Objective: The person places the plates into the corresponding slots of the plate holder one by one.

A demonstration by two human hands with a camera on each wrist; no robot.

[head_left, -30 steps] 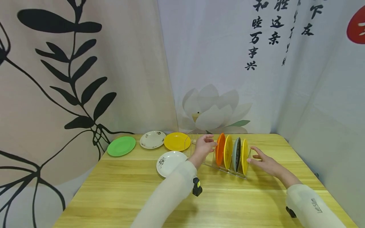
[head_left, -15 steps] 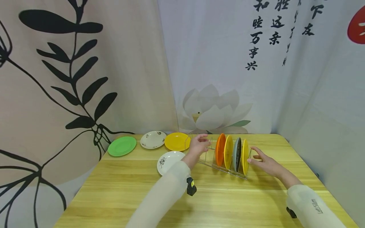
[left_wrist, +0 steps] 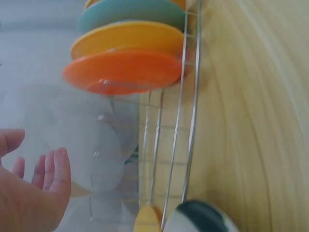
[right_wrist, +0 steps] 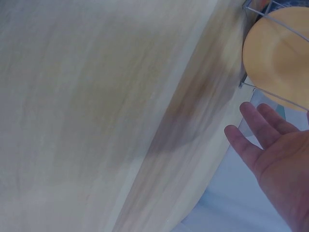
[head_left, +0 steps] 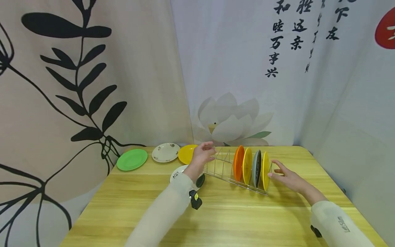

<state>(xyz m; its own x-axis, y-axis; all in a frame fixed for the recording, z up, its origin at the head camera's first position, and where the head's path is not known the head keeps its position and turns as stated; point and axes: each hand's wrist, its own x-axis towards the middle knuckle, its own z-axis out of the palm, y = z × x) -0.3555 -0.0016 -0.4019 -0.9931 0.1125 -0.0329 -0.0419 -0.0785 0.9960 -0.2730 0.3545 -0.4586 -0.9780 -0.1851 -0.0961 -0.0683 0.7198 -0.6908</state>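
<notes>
While the wire rack point(left_wrist: 194, 104) stands between the two hands, its vacant left slots lie just right of the left hand point(head_left: 202, 159), whose fingers bend loosely with a wide gap to the thumb and nothing held. Further right from that hand, four plates stand on edge in the rack: the orange plate point(head_left: 238, 163), the inner yellow plate point(head_left: 247, 162), the grey-blue plate point(head_left: 256, 168) and the outer yellow plate point(head_left: 265, 171). The right hand point(head_left: 285, 176) is at the rack's right end, thumb and fingers parted close to the outer yellow plate; whether it touches plate or wire cannot be told. Under the left hand and wrist lies the white patterned plate point(head_left: 176, 174), largely covered by them. The flat yellow plate point(head_left: 186, 154) rests just left of that hand, its right side hidden; beyond it, further left, come the white flowered plate point(head_left: 166, 152) and the green plate point(head_left: 132, 159). All rest on the wooden table point(head_left: 247, 219), with the printed curtain point(head_left: 148, 68) rising behind both hands.
</notes>
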